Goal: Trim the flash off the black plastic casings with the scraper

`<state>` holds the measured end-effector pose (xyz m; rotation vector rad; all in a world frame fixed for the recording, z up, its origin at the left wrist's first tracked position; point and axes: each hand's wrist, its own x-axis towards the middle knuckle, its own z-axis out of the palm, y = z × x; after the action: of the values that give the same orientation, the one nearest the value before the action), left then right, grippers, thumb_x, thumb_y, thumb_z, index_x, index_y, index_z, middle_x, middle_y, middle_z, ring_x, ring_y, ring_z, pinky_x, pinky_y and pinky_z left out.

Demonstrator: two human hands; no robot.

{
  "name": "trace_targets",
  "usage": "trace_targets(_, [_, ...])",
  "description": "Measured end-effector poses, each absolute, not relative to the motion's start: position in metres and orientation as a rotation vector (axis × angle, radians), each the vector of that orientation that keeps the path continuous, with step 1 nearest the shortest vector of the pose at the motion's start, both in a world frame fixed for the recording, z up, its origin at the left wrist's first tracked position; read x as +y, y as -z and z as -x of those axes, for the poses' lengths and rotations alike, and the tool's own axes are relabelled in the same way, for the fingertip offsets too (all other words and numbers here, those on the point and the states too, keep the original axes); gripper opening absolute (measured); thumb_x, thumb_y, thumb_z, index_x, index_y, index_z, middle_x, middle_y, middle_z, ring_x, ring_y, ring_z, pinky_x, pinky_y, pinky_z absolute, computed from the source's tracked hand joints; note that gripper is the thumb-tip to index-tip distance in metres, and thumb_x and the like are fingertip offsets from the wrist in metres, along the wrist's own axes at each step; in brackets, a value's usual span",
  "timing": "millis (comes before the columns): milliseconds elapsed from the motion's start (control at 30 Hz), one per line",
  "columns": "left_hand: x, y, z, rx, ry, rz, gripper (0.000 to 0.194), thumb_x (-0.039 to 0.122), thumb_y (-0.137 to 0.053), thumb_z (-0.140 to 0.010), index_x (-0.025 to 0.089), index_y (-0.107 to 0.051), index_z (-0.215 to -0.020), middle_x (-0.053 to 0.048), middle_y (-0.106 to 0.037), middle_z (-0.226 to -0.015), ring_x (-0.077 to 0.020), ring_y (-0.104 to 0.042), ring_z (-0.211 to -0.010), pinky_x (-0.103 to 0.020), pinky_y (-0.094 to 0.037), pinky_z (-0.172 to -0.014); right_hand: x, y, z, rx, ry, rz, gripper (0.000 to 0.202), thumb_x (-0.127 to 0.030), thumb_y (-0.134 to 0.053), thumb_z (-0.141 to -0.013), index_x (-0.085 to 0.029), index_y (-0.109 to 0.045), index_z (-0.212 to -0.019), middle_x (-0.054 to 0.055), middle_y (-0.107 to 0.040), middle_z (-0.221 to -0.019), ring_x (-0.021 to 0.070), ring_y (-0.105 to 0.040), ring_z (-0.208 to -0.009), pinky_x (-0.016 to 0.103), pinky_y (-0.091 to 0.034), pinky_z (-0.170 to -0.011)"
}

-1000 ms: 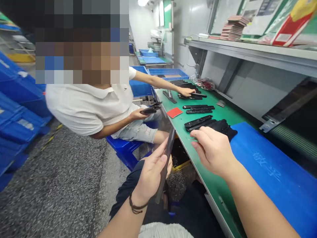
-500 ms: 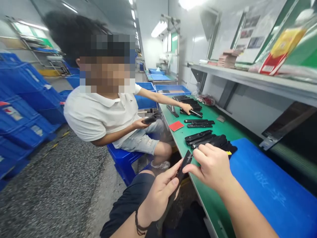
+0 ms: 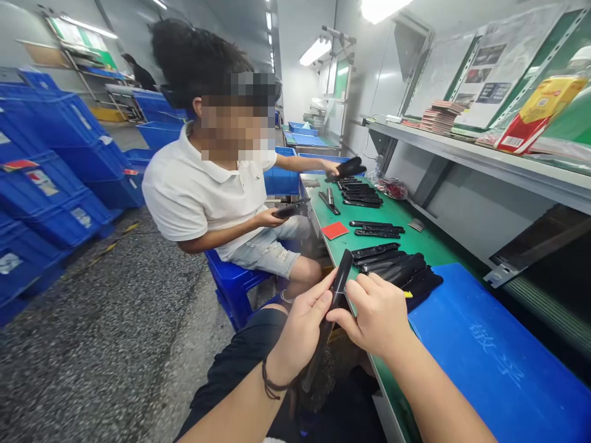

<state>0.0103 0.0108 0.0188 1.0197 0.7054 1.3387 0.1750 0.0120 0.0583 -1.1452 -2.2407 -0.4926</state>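
My left hand [image 3: 302, 323] is closed around a long, narrow black plastic part [image 3: 343, 267], held tilted over my lap beside the table edge. My right hand [image 3: 378, 311] is closed on a slim tool whose yellow end [image 3: 408, 295] sticks out behind the fist. The tool's thin metal tip lies across the black part, just above my left fingers. Its exact kind is hidden by my fingers. Beyond my right hand, a pile of similar black parts [image 3: 392, 264] lies on the green table [image 3: 332, 249].
A co-worker in a white shirt [image 3: 207, 191] sits at left, holding black parts in both hands. A red card [image 3: 335, 230] and more black parts [image 3: 362, 195] lie farther along. A blue sheet [image 3: 498, 344] covers the near table. Blue crates [image 3: 50, 178] stand left; a shelf [image 3: 480, 147] overhangs right.
My hands have moved slightly left, and the tool's tip sits lower along the black part. The co-worker's far hand has lifted black parts off the table. The view has shifted.
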Motion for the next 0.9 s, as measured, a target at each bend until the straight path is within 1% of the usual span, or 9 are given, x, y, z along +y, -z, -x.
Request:
trace_targets(100, [0.017,-0.022,-0.008,0.726,-1.35,-1.052,0.047,0.04,-0.069,-0.098,0.021,-0.07,-0.141,-0.011,-0.07,-0.142,-0.0306,-0.057,-0.142,-0.043,-0.041,-0.123,0.007,-0.055,-0.165,-2.269,0.435,1.136,0.067,-0.076,-0.031,-0.105,-0.02,-0.053,-0.074,0.003,-0.052,-0.07,0.0177,-0.041,-0.065,0.035,-0.022,-0.064])
trace_targets(233, [0.023,-0.024,-0.006,0.699,-1.412,-0.992,0.049,0.04,-0.069,-0.098,0.017,-0.07,-0.141,-0.012,-0.071,-0.141,-0.0315,-0.056,-0.143,-0.044,-0.039,-0.124,0.004,-0.051,-0.157,-2.314,0.418,1.1,0.065,-0.074,-0.035,-0.105,-0.02,-0.059,-0.079,0.004,-0.054,-0.071,0.019,-0.042,-0.067,0.036,-0.022,-0.063])
trace_targets(400, [0.026,-0.03,-0.003,0.704,-1.431,-0.963,0.04,0.037,-0.071,-0.097,0.019,-0.076,-0.132,-0.01,-0.074,-0.135,-0.026,-0.062,-0.135,-0.034,-0.04,-0.121,0.006,-0.047,-0.153,-2.31,0.507,1.07,0.064,-0.069,-0.033,-0.108,-0.02,-0.059,-0.077,0.004,-0.053,-0.07,0.0193,-0.04,-0.067,0.037,-0.019,-0.062])
trace_targets(467, [0.027,-0.032,-0.003,0.715,-1.443,-0.954,0.038,0.035,-0.072,-0.097,0.019,-0.078,-0.13,-0.009,-0.078,-0.123,-0.0232,-0.067,-0.122,-0.031,-0.047,-0.112,0.007,-0.044,-0.153,-2.293,0.552,1.062,0.064,-0.069,-0.032,-0.108,-0.02,-0.057,-0.074,0.004,-0.051,-0.068,0.0194,-0.038,-0.067,0.037,-0.018,-0.062])
trace_targets(533, [0.028,-0.031,-0.003,0.712,-1.429,-0.923,0.042,0.035,-0.072,-0.096,0.017,-0.076,-0.133,-0.007,-0.078,-0.098,-0.0192,-0.07,-0.095,-0.026,-0.054,-0.09,0.008,-0.042,-0.153,-2.277,0.581,1.048,0.064,-0.067,-0.033,-0.109,-0.02,-0.057,-0.073,0.004,-0.049,-0.067,0.0193,-0.037,-0.066,0.037,-0.017,-0.062])
trace_targets(600, [0.03,-0.031,-0.003,0.692,-1.402,-0.875,0.048,0.037,-0.073,-0.095,0.015,-0.072,-0.137,-0.002,-0.069,-0.075,-0.0138,-0.06,-0.068,-0.022,-0.049,-0.065,0.008,-0.039,-0.153,-2.272,0.588,1.031,0.064,-0.067,-0.033,-0.109,-0.02,-0.056,-0.072,0.004,-0.049,-0.067,0.0192,-0.036,-0.066,0.037,-0.018,-0.062])
trace_targets(633, [0.031,-0.031,-0.004,0.675,-1.387,-0.855,0.051,0.038,-0.073,-0.095,0.014,-0.07,-0.139,0.0,-0.063,-0.069,-0.0115,-0.053,-0.061,-0.021,-0.044,-0.058,0.008,-0.039,-0.153,-2.275,0.577,1.029,0.065,-0.067,-0.032,-0.109,-0.02,-0.057,-0.073,0.004,-0.05,-0.067,0.0192,-0.036,-0.066,0.037,-0.018,-0.062])
trace_targets(767, [0.036,-0.035,-0.004,0.607,-1.365,-0.766,0.061,0.042,-0.075,-0.093,0.013,-0.063,-0.146,0.005,-0.05,-0.063,-0.0073,-0.039,-0.053,-0.018,-0.033,-0.049,0.005,-0.036,-0.149,-2.31,0.462,1.035,0.072,-0.073,-0.022,-0.107,-0.02,-0.059,-0.076,0.005,-0.052,-0.07,0.0202,-0.037,-0.068,0.037,-0.021,-0.063])
trace_targets(900, [0.043,-0.042,-0.002,0.55,-1.39,-0.662,0.063,0.043,-0.076,-0.091,0.017,-0.06,-0.146,0.01,-0.038,-0.059,-0.0049,-0.027,-0.044,-0.017,-0.025,-0.041,0.001,-0.035,-0.142,-2.365,0.328,1.0,0.074,-0.082,-0.024,-0.101,-0.02,-0.056,-0.076,0.004,-0.052,-0.07,0.0197,-0.037,-0.067,0.037,-0.021,-0.064])
